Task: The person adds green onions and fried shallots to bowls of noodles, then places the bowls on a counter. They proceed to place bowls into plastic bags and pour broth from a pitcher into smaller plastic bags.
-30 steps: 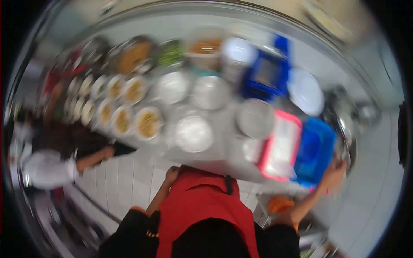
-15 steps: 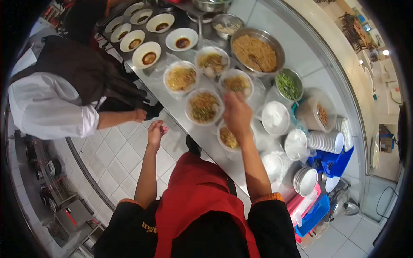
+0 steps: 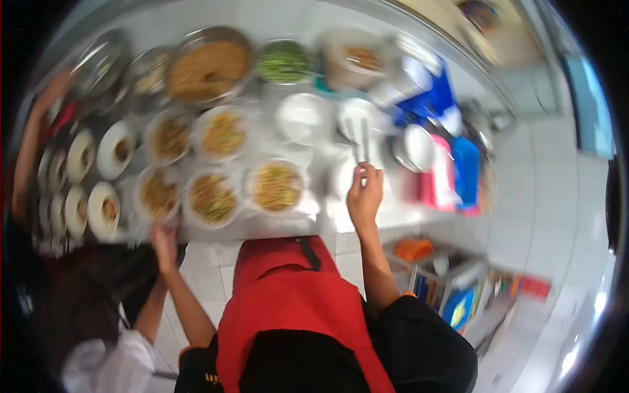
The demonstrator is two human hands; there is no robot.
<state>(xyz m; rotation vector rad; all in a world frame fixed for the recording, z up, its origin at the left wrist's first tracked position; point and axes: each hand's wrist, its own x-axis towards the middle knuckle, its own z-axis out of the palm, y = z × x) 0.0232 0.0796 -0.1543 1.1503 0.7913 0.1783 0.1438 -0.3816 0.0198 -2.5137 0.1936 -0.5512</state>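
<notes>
My right hand (image 3: 365, 200) is closed around the end of what look like slim metal tongs (image 3: 362, 141), blurred, pointing away over the white bowls at the back. Below them, a white bowl (image 3: 342, 178) is partly hidden by my hand. My left hand (image 3: 164, 243) is at the table's near edge, against or just below a bowl of noodle-like food (image 3: 157, 194); its fingers are smeared and partly hidden. To its right are filled bowls, one with brown and green food (image 3: 212, 198) and one with yellowish food (image 3: 276, 187). Two more filled bowls (image 3: 171, 136) (image 3: 223, 134) stand behind.
Along the back stand a large metal basin of brown food (image 3: 209, 69), chopped greens (image 3: 282, 62) and a plastic tub (image 3: 354, 59). Bowls with dark sauce (image 3: 116, 149) fill the left. Stacked bowls (image 3: 416, 149) and blue trays (image 3: 466, 171) sit right. A co-worker's forearm (image 3: 151, 304) is beside my left arm.
The view has swung to the right. My right hand has left the filled bowls and now holds the tongs-like tool. My left hand has come from beside the table to its edge by a bowl.
</notes>
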